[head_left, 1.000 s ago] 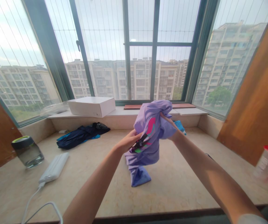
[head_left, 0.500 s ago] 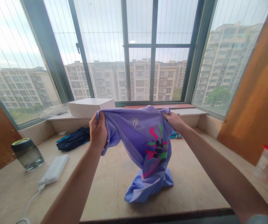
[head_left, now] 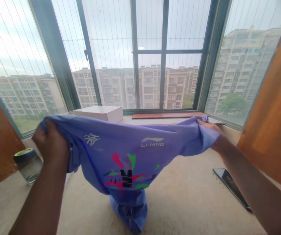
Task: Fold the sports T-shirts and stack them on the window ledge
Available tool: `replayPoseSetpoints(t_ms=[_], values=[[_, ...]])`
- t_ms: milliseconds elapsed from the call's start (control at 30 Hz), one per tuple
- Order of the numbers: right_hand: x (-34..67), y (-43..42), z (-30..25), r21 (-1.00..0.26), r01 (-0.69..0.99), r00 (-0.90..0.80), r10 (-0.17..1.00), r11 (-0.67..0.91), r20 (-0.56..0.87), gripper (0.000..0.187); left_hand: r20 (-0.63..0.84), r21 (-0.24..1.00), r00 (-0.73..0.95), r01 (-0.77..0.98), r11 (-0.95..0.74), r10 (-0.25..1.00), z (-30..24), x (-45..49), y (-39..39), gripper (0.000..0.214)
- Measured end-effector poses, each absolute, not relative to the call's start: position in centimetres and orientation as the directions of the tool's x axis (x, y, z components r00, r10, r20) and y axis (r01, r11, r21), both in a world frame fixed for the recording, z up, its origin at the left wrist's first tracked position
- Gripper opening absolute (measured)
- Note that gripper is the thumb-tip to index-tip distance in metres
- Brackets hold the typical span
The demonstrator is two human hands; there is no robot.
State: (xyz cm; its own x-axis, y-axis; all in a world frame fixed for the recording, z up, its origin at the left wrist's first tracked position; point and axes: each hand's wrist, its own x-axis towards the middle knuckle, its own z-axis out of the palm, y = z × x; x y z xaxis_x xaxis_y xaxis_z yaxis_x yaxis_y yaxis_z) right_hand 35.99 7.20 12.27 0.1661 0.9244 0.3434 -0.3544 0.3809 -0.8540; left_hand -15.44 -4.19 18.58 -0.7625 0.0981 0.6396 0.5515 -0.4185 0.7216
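A purple T-shirt (head_left: 130, 153) with white logos and a pink, green and black print is stretched wide in the air above the marble sill. My left hand (head_left: 51, 143) is closed in a fist on its left shoulder. My right hand (head_left: 210, 130) is closed on its right shoulder. The shirt's lower end (head_left: 130, 212) hangs down and bunches on the sill surface.
A glass jar with a green-rimmed lid (head_left: 28, 163) stands at the left. A white box (head_left: 98, 113) lies on the raised ledge (head_left: 167, 116) under the window. A dark phone (head_left: 230, 186) lies flat at the right. Wooden panels flank both sides.
My hands have moved far apart, spreading the shirt from a bunched bundle into a wide sheet. The shirt now covers the dark garment and power bank seen earlier.
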Motion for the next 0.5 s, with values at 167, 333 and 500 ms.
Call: replayPoseSetpoints(t_ms=[167, 333, 500], values=[[35.7, 12.7, 14.7, -0.874, -0.365, 0.223, 0.942, 0.320, 0.251, 0.018, 0.773, 0.576, -0.444, 0.790, -0.208, 0.453, 17.2, -17.5, 2.1, 0.027], [37.5, 14.5, 14.3, -0.877, -0.278, 0.360, 0.889, 0.393, 0.285, 0.018, 0.732, 0.405, -0.102, 0.860, -0.310, 0.674, 15.2, -19.0, 1.2, 0.008], [38.6, 10.5, 7.4, -0.960, -0.141, 0.329, 0.926, 0.243, 0.186, 0.018, 0.440, 0.216, 0.243, 0.906, -0.364, 0.864, 9.9, -19.3, -2.5, 0.033]])
